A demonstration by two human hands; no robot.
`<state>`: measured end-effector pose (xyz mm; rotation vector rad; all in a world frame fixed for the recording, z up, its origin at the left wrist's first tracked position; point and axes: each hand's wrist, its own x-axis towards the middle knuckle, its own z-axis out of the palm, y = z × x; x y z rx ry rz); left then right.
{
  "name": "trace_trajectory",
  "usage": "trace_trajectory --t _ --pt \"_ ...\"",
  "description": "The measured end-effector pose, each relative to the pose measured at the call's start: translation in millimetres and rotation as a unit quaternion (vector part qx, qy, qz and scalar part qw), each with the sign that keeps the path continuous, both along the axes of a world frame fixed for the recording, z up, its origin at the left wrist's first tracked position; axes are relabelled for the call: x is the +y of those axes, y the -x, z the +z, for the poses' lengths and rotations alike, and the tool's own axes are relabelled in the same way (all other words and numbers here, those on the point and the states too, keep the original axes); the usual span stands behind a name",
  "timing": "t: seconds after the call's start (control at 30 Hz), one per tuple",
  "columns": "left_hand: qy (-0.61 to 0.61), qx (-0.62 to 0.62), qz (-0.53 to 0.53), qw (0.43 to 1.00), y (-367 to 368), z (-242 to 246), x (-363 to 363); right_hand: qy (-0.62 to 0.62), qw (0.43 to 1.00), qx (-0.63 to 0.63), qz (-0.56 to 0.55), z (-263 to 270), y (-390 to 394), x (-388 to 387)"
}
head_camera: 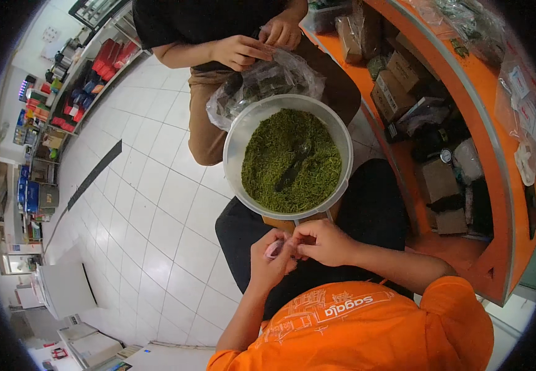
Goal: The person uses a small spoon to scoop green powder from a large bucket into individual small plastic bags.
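Observation:
My left hand (271, 260) is curled around a small pinkish object (275, 249), too small and covered to name. Thumb and fingers of my right hand (322, 242) meet the left fingertips; whatever lies between them is hidden. Just beyond both hands stands a round translucent plastic tub (231, 174). Loose green, moss-like plant material (268, 139) fills much of it. A spoon with a dark handle (288, 177) lies partly sunk in the green material.
Opposite me a seated person's hands (244, 52) hold a clear plastic bag (291, 74) against the tub's far side. To the right, an orange shelf unit (476, 69) holds cardboard boxes (393, 95) and bags. Stocked shelves (96, 83) line the left wall beyond white floor tiles (156, 195).

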<state>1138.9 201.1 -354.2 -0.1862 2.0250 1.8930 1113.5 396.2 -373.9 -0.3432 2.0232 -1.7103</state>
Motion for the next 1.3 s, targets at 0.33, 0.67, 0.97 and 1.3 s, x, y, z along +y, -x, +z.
trace_trajectory --t 0.33,0.67,0.97,1.3 --pt "0.018 0.097 0.098 0.99 -3 10 6 -0.047 0.976 0.212 0.018 48 5 -8" --pt "0.081 0.189 0.105 0.973 -12 -2 -4 -0.139 0.929 0.341 0.027 39 4 -16" --pt "0.068 0.15 0.106 0.981 -9 22 -3 -0.108 0.943 0.316 0.004 41 7 -26" --pt "0.143 0.195 0.082 0.967 -15 23 -3 0.025 0.997 0.057 0.044 57 15 -21"
